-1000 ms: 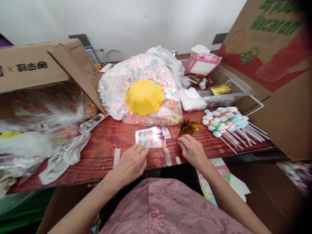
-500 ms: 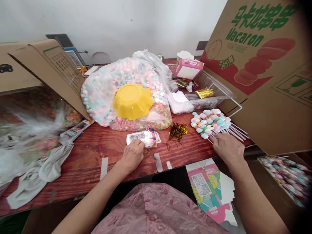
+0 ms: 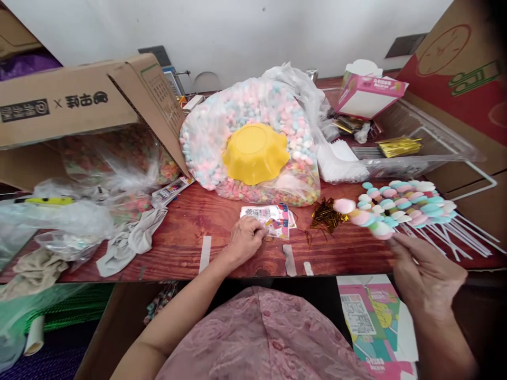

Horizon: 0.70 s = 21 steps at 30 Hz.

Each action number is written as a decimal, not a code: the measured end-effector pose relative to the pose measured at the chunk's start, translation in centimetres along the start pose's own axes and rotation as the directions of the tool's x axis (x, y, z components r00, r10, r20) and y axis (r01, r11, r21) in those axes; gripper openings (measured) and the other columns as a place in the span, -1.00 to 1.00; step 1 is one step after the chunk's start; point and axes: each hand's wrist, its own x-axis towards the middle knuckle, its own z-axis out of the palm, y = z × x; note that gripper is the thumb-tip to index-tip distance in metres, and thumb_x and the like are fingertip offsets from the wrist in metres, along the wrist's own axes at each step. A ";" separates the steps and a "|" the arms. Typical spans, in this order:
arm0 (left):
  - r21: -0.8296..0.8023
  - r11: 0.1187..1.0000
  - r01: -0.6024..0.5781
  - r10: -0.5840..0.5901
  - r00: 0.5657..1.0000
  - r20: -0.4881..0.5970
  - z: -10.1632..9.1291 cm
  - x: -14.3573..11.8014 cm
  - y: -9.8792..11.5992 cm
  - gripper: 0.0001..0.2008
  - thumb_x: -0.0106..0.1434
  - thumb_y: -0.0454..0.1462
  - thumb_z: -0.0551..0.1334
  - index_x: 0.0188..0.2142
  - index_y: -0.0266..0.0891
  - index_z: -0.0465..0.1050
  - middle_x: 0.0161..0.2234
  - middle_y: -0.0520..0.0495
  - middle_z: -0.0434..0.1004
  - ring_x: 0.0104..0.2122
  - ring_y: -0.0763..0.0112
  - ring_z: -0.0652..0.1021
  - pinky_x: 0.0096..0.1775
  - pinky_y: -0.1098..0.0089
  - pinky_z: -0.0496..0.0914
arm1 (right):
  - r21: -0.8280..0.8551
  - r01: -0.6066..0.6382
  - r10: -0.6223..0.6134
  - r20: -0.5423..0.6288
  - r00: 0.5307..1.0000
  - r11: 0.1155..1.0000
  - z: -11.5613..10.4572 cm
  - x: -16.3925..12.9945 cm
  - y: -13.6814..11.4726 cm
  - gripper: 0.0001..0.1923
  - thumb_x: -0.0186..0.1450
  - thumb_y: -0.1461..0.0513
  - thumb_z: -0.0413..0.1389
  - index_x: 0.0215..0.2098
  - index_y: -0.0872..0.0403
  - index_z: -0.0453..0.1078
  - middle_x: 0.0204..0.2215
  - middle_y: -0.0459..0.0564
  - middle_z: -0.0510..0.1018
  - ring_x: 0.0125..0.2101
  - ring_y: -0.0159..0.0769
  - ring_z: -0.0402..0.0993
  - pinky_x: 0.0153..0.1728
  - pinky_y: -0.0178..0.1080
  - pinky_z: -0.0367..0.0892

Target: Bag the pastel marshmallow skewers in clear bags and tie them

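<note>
Right hand (image 3: 425, 272) pinches a marshmallow skewer (image 3: 362, 216), lifted just above the table (image 3: 178, 248) w/ its candy end beside the gold twist ties (image 3: 325, 217). Left hand (image 3: 244, 240) presses fingertips on the small printed bags (image 3: 269, 218). Behind: big clear bag (image 3: 222, 121) full of pastel marshmallows w/ a yellow bowl (image 3: 255, 153) upside down on it; clear tray (image 3: 435, 153) holds more gold ties.

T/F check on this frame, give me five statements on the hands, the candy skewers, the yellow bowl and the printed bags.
1. The right hand holds a candy skewer lifted off the table. True.
2. The left hand rests on the yellow bowl. False: it touches the small stack of printed bags on the table.
3. The yellow bowl sits on the big clear bag of pastel candy. True.
4. The pile of skewers lies left of the gold twist ties. False: it lies to their right.
5. The pink carton is in the left hand. False: it stands at the back of the table.
</note>
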 end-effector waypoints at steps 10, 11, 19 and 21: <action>-0.106 0.992 -0.075 0.086 0.991 0.103 -1.0 -0.1 -1.1 -0.87 0.27 -0.27 0.23 -0.35 -0.24 0.56 -0.37 -0.05 0.55 -0.32 0.38 0.48 -0.23 0.39 0.28 | 0.100 0.247 -0.264 0.242 0.934 0.964 2.8 1.1 -4.5 -0.80 0.28 0.31 0.16 -0.14 -0.02 0.51 -0.34 -0.07 0.62 -0.36 -0.28 0.53 -0.26 -0.21 0.40; -0.109 0.991 -0.078 0.090 0.990 0.107 -1.0 -0.1 -1.2 -0.85 0.28 -0.27 0.22 -0.37 -0.25 0.55 -0.39 -0.05 0.54 -0.34 0.39 0.47 -0.24 0.40 0.28 | 0.103 0.260 -0.278 0.252 0.927 0.960 2.8 1.1 -4.5 -0.80 0.29 0.30 0.16 -0.13 -0.02 0.51 -0.34 -0.07 0.62 -0.36 -0.28 0.53 -0.26 -0.22 0.39; -0.051 0.990 -0.133 0.138 0.984 0.110 -0.9 0.0 -1.1 -0.82 0.29 -0.28 0.22 -0.41 -0.28 0.54 -0.41 -0.07 0.51 -0.34 0.38 0.45 -0.25 0.39 0.27 | -0.093 0.505 -0.435 0.392 0.811 0.858 1.8 2.6 -5.7 -0.76 0.33 0.29 0.04 -0.13 -0.03 0.50 -0.36 -0.06 0.61 -0.38 -0.27 0.48 -0.34 -0.21 0.26; -0.011 0.987 -0.161 0.162 0.980 0.115 -0.8 -0.1 -1.0 -0.82 0.30 -0.28 0.21 -0.37 -0.28 0.56 -0.38 -0.10 0.53 -0.31 0.35 0.46 -0.23 0.37 0.28 | -0.137 0.589 -0.488 0.430 0.760 0.797 1.6 3.1 -6.2 -0.75 0.33 0.30 0.02 -0.12 -0.01 0.50 -0.37 -0.04 0.60 -0.42 -0.26 0.43 -0.38 -0.19 0.21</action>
